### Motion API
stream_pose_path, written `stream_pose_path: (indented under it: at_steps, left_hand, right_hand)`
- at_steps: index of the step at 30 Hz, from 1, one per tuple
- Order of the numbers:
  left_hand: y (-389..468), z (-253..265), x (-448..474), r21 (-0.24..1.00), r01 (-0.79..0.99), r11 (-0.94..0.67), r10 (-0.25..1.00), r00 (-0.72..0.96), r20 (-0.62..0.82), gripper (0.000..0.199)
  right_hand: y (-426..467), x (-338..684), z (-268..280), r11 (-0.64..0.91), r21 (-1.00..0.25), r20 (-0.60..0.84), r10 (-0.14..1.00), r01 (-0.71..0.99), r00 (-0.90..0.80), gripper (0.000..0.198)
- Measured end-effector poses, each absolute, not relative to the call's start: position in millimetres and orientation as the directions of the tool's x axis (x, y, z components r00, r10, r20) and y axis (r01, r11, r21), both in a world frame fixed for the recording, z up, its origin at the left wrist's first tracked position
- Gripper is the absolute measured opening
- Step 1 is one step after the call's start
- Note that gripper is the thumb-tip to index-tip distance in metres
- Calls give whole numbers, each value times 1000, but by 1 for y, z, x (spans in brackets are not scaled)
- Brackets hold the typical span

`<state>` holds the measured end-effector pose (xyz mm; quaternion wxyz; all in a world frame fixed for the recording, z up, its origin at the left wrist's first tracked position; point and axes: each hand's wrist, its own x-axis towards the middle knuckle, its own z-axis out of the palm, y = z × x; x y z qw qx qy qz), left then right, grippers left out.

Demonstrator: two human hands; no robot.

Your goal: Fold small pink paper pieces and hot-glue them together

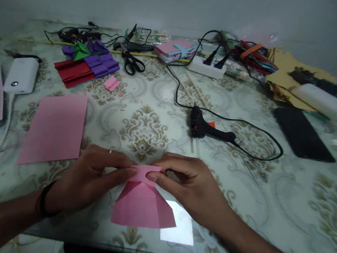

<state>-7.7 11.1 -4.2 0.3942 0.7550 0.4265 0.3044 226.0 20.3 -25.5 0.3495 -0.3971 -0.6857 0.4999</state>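
A folded piece of pink paper (145,208) is held up over the near part of the table. Its top is a narrow folded band, and below that it flares out like a skirt. My left hand (89,174) pinches the left end of the band between thumb and fingers; a ring and a dark wristband show on it. At the right end of the same band, my right hand (184,179) pinches with its thumb in front and its fingers behind. The undersides of the fingers behind the paper are hidden.
A black glue gun (200,123) lies beyond my right hand, its cable looping right. A pink sheet (55,127) lies left. Farther back are scissors (131,61), folded coloured papers (99,64), a white power strip (206,67) and a black phone (303,133). A white power bank (21,74) sits left.
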Motion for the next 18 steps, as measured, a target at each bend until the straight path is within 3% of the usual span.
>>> stream_pose_path:
  at_steps: [3,9,18]
  left_hand:
    - [12,-7,-7,856,438,-276,892,448,59,24]
    - [13,-15,-6,865,473,-167,909,415,-51,19]
    - [14,-13,-6,892,449,-58,901,408,-146,21]
  right_hand:
    - [20,224,-27,112,-964,-9,893,242,-449,14]
    - [19,224,-28,146,-930,-7,910,337,-414,18]
    - [19,222,-34,-22,-952,-166,875,306,-454,24]
